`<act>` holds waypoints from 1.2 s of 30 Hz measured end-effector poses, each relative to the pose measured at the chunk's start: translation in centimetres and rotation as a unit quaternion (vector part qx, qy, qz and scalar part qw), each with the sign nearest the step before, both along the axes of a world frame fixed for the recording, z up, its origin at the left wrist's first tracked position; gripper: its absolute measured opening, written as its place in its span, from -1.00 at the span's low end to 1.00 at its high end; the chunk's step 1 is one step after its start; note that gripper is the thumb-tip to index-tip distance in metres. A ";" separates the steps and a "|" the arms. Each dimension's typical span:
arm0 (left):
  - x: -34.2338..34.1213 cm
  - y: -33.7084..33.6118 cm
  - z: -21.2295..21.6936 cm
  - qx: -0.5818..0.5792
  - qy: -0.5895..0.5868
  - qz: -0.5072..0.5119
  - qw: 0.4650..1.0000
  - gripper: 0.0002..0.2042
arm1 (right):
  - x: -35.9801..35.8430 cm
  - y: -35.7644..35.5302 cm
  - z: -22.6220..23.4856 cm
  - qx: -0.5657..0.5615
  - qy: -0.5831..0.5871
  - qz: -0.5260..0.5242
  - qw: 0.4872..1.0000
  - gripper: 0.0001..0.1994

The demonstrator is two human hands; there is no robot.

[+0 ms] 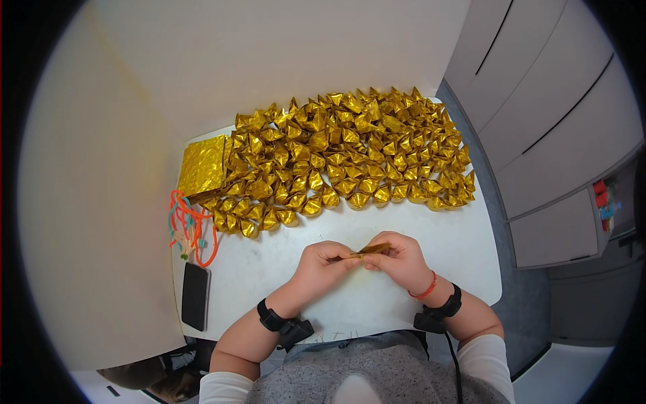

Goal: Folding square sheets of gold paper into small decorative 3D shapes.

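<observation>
while both hands meet over the white surface (269, 252), a narrow piece of folded gold paper (374, 249) sits between them, thin, creased and brownish-gold. the left hand's (324, 266) grip is pinched on its nine o'clock end; the right hand's (404, 262) grip is pinched nearer three. shiny folded gold pieces (357, 200) crowd at twelve o'clock.

A dark phone (196, 296) lies near a tangled orange cord (198, 233), with grey cabinets (538, 87) farther right.

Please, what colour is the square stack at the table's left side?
The square stack is shiny gold, best seen in the head view.
</observation>
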State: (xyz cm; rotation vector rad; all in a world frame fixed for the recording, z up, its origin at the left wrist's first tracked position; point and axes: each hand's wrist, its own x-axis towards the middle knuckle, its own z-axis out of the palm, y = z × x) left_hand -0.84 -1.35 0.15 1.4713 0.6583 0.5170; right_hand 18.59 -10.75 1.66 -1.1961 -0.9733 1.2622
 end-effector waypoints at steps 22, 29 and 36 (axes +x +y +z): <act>-0.1 1.6 0.9 0.281 0.064 -0.133 0.948 -0.85 | 0.4 -0.1 1.5 0.277 -0.548 0.230 0.755 -0.88; -0.2 1.8 1.4 0.324 0.091 -0.156 0.929 -0.82 | 0.7 -0.1 1.6 0.237 -0.537 0.236 0.774 -0.88; -0.7 2.2 2.4 0.343 0.154 -0.188 0.907 -0.74 | 0.7 0.6 0.9 0.223 -0.430 0.188 0.855 -0.89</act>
